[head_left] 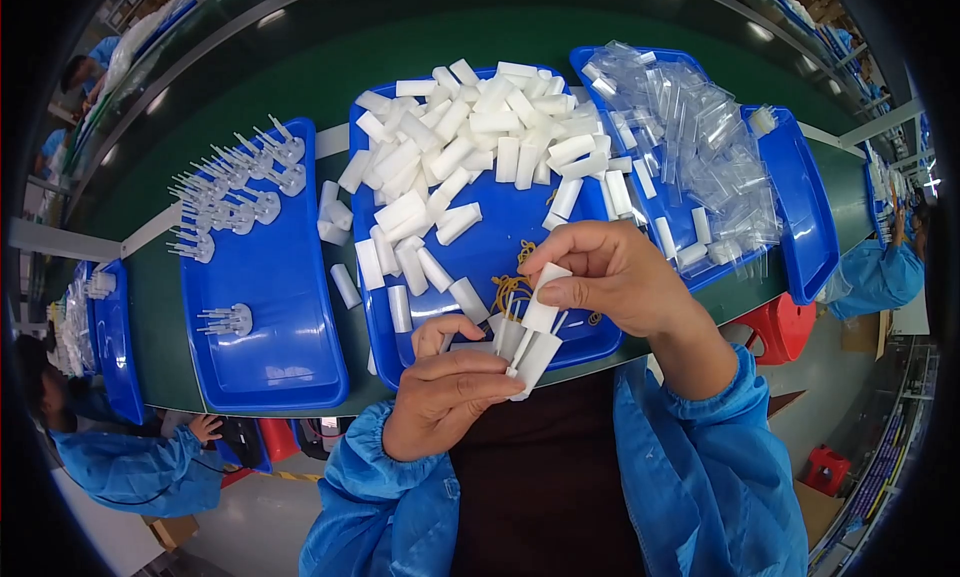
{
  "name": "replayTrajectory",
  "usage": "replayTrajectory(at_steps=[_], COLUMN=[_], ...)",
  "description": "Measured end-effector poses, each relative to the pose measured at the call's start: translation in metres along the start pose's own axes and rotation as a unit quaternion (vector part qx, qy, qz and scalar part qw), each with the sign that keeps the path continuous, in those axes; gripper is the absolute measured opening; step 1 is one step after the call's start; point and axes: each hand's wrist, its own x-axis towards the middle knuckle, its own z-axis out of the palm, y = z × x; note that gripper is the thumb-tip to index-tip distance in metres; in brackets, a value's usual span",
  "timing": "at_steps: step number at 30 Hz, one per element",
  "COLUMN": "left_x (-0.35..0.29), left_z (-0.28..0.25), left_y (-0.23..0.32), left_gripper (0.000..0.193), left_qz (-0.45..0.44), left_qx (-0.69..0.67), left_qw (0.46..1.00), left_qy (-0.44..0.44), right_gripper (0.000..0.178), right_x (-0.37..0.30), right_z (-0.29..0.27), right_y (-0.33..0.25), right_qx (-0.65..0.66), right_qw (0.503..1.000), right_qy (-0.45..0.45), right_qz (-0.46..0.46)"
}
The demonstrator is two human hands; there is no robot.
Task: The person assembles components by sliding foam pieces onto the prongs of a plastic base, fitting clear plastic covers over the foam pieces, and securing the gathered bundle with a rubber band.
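Observation:
Close to my body, my left hand (440,395) is closed around the base of a white pronged plastic piece (521,351). Its thin rods point up and away from me, and white blocks sit among them; how they are attached is partly hidden by my fingers. Between thumb and fingers, my right hand (625,277) pinches a white block (546,299) at the upper ends of the rods. Both hands are over the near edge of a blue tray (500,202) heaped with similar white blocks (470,127). Yellow-brown rubber bands (506,291) lie in it just beyond my hands.
At left, a blue tray (270,322) holds several pronged pieces (228,320). At right, another tray (675,217) carries clear plastic sleeves (710,147) and some blocks; a narrower blue tray (808,207) stands beyond. Loose blocks (345,285) lie between trays. Co-workers (140,467) in blue sit nearby.

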Motion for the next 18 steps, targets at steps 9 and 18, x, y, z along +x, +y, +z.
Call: replayTrajectory(at_steps=[9,18], left_x=[0.000,-0.002], left_z=[0.000,0.013], left_y=[0.001,0.002], left_gripper=[0.019,0.032], left_qz=[0.012,-0.050], left_qx=[0.011,-0.122], left_qw=[1.000,0.977], left_qy=[0.007,0.170], right_gripper=[0.012,0.009], right_x=[-0.006,-0.003], right_z=[0.004,0.016], right_y=[-0.003,0.011], right_qx=[-0.119,-0.085], right_qw=[0.987,0.993], right_qy=[0.055,-0.004], right_qz=[-0.088,-0.077])
